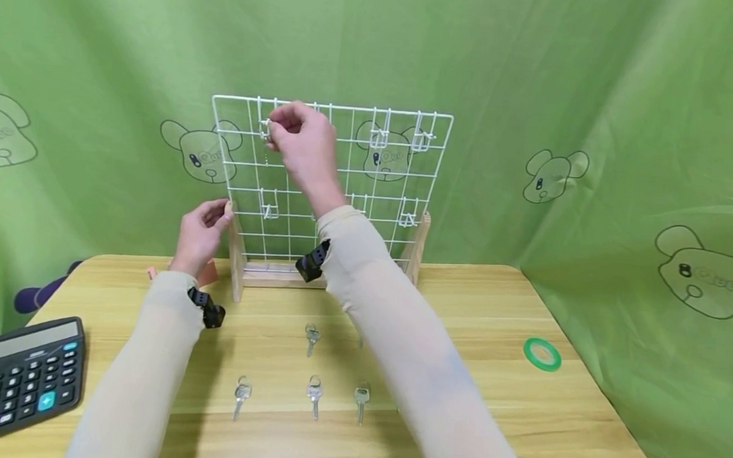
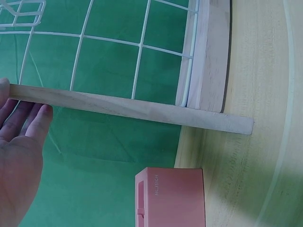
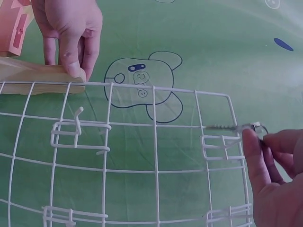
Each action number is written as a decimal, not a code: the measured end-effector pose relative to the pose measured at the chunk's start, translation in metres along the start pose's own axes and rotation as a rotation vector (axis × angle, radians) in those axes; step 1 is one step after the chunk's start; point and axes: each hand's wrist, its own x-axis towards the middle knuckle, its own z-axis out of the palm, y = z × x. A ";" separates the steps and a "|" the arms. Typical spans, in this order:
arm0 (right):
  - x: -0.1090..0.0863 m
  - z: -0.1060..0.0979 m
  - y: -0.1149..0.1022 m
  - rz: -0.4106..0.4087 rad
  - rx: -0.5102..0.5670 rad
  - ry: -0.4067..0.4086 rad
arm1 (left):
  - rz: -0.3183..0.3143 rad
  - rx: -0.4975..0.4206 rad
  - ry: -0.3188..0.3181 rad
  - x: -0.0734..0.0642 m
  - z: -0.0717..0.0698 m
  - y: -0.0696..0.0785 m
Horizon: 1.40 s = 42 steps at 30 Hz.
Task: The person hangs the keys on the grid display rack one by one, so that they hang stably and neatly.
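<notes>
A white wire grid rack (image 1: 400,111) stands on a wooden base at the back of the table, with several white hooks hung on it. My right hand (image 1: 308,147) is at its upper left and pinches a key (image 3: 227,126) by its ring end; the blade points down in front of the grid. Right beside the key is the upper left hook (image 3: 204,147). My left hand (image 1: 200,235) grips the top end of the rack's left wooden post (image 2: 142,109), thumb on one side and fingers on the other. Lower down hangs another hook (image 1: 268,211).
Several keys with rings, one of them a key (image 1: 315,390) near the middle, lie on the table before the rack. A black calculator (image 1: 31,376) lies at left, a green tape roll (image 1: 542,354) at right. Behind the left hand stands a pink box (image 2: 175,196). Green cloth surrounds the table.
</notes>
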 end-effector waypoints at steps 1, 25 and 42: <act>0.000 0.001 0.001 -0.001 -0.024 0.012 | 0.000 0.002 -0.002 0.000 0.000 0.000; -0.046 -0.024 0.032 -0.021 -0.456 -0.099 | 0.022 0.011 0.005 0.000 -0.001 -0.003; -0.107 -0.065 0.097 -0.035 -0.540 -0.483 | 0.032 -0.013 0.002 0.004 -0.001 -0.005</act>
